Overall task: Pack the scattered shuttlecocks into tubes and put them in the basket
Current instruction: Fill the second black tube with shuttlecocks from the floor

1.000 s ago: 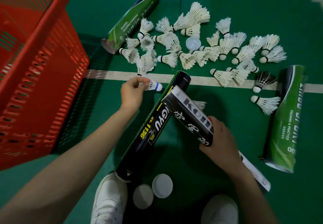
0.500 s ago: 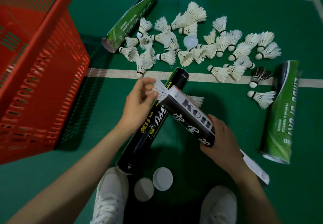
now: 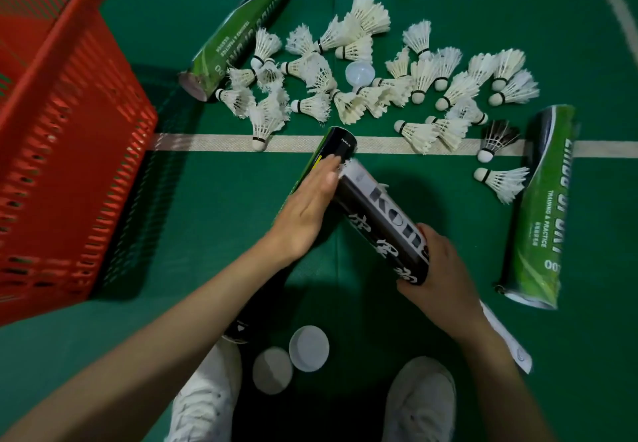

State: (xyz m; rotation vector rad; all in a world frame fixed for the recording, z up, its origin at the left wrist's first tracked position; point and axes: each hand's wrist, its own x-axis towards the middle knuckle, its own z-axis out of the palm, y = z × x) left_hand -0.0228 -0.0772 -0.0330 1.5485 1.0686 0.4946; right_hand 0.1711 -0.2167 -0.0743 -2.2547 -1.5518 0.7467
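My right hand [image 3: 436, 270] grips the lower end of a black tube with white lettering [image 3: 383, 220], tilted up to the left. My left hand [image 3: 307, 206] lies flat over the tube's open mouth, fingers stretched out, with white feathers just showing under the fingertips. A second black tube [image 3: 336, 146] lies on the floor beneath my left hand. Several white shuttlecocks [image 3: 348, 72] are scattered beyond the white court line. A red basket [image 3: 69, 151] stands at the left.
Two green tubes lie on the floor, one at the upper left [image 3: 238, 34], one at the right [image 3: 538, 206]. Two white caps [image 3: 307, 348] rest between my white shoes [image 3: 207, 403]. A dark shuttlecock [image 3: 497, 139] lies on the court line [image 3: 207, 143].
My left hand picked a shuttlecock off the floor, brought it to the mouth of the held tube, and now presses flat over the opening. My right hand kept hold of the tube.
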